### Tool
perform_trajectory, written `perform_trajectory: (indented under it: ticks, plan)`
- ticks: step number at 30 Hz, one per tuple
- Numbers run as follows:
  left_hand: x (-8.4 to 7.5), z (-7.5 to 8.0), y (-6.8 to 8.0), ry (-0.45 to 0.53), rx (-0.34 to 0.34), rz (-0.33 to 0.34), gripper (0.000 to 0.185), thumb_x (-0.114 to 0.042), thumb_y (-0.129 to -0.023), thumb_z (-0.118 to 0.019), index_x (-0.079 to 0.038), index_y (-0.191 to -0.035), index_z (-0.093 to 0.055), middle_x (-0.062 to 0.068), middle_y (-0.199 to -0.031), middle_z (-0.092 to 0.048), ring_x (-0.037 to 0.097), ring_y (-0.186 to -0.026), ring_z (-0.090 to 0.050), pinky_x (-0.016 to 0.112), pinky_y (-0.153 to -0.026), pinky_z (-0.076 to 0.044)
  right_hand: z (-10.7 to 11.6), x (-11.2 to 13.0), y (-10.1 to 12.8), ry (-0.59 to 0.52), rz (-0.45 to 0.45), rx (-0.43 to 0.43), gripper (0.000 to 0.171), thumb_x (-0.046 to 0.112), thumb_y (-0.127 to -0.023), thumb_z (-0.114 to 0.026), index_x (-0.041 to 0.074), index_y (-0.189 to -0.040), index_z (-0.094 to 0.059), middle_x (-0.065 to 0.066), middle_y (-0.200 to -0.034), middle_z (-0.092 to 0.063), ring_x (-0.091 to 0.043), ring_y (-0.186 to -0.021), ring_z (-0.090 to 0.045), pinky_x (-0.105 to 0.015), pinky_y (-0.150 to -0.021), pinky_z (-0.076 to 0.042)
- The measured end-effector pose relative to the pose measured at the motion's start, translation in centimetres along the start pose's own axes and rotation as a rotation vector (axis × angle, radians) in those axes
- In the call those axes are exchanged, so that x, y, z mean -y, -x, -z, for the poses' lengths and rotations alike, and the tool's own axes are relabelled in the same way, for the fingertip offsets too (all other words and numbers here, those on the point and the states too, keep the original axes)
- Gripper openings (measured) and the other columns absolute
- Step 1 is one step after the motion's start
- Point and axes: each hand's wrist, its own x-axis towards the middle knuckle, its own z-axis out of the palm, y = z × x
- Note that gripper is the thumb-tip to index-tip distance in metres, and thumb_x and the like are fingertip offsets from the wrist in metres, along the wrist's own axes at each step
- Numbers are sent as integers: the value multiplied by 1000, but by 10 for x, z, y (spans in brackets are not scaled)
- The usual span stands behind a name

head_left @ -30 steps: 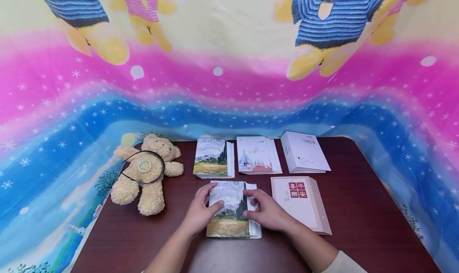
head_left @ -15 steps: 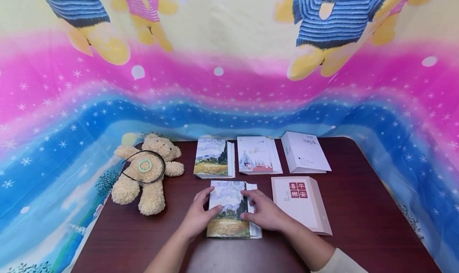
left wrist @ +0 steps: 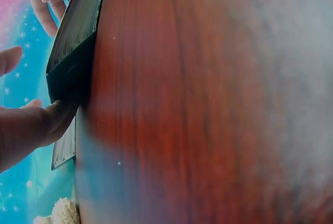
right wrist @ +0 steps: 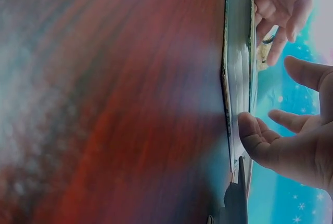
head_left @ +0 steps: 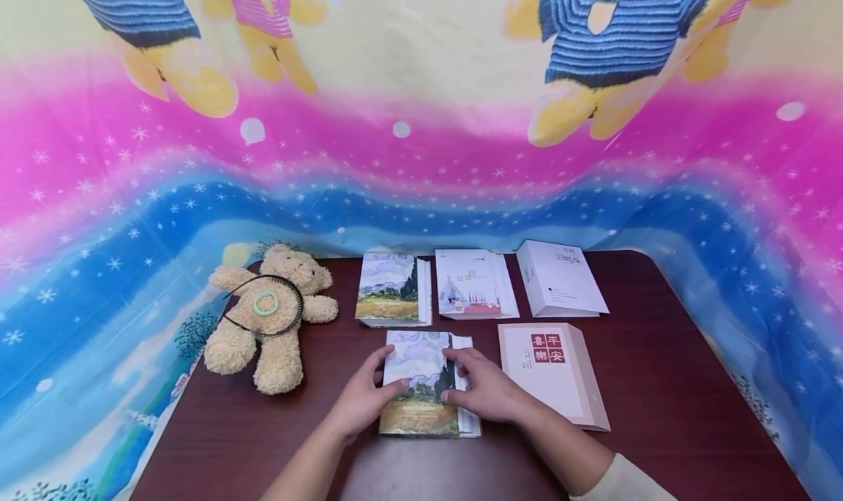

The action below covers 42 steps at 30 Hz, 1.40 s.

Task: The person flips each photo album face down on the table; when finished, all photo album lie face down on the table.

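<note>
A photo album (head_left: 415, 413) with a painted landscape cover lies closed on the table in front of me. Along its spine on the left, the fingers of my left hand (head_left: 364, 398) touch the edge; in the left wrist view the thumb (left wrist: 10, 60) stands off the cover. My right hand (head_left: 484, 391) is at the opposite side, its fingers against the page edges and inner cover flap. The right wrist view shows that thumb (right wrist: 307, 73) raised apart from the album. Neither hand is wrapped round it.
Behind stand a matching landscape album (head_left: 388, 289), a tent-picture album (head_left: 470, 285) and a white album (head_left: 563, 281). An album with red characters (head_left: 543, 377) lies to the right. A teddy bear (head_left: 279, 340) bearing a black headband (head_left: 299, 307) and green ring (head_left: 266, 303) lies at left.
Both thumbs have shifted slightly to the left over the album cover. The album and everything else on the table stay where they were.
</note>
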Motion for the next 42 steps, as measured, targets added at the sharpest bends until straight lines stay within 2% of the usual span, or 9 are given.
perform_trajectory:
  ticks: [8,17,21,26,35,42]
  plan:
    - [-2,0,-1,-16,17,13,84,-24,-93,-78,-5,-161,-31,31,-156,-39,36,-120,-61,45,-89,-56,1,0,0,10,-5,2,75,29,-86,-83,3,-150,-52,-14,-137,-57,-25,-109,-59,-36,-81,-51]
    - [-8,1,0,-32,24,6,84,-24,-94,-78,-6,-161,-31,33,-142,-53,33,-114,-64,46,-89,-56,1,0,0,12,-6,16,75,30,-87,-83,4,-150,-52,-13,-137,-57,-24,-109,-59,-36,-81,-51]
    - [-11,1,2,-29,17,4,82,-25,-94,-78,-8,-161,-33,32,-145,-51,37,-121,-61,47,-91,-55,2,-1,0,8,-3,9,73,27,-87,-82,3,-149,-53,-12,-135,-57,-24,-108,-58,-35,-81,-50]
    - [-16,1,3,-5,2,-12,81,-23,-93,-79,-9,-160,-36,30,-150,-47,41,-127,-57,48,-94,-55,3,-2,0,3,-1,-3,73,27,-86,-82,3,-148,-54,-11,-131,-58,-23,-106,-57,-33,-80,-50]
    - [-28,1,5,55,18,-50,77,-19,-95,-76,-8,-160,-35,29,-148,-49,36,-121,-61,45,-92,-55,3,-5,-1,3,-3,-13,72,31,-87,-83,4,-147,-55,-11,-133,-57,-20,-105,-57,-35,-81,-49]
    - [-36,0,9,62,19,-61,77,-17,-95,-76,-8,-160,-36,28,-146,-52,33,-117,-64,44,-92,-56,5,-3,0,-11,-12,-14,70,31,-88,-81,5,-148,-55,-9,-130,-57,-21,-104,-56,-35,-82,-48]
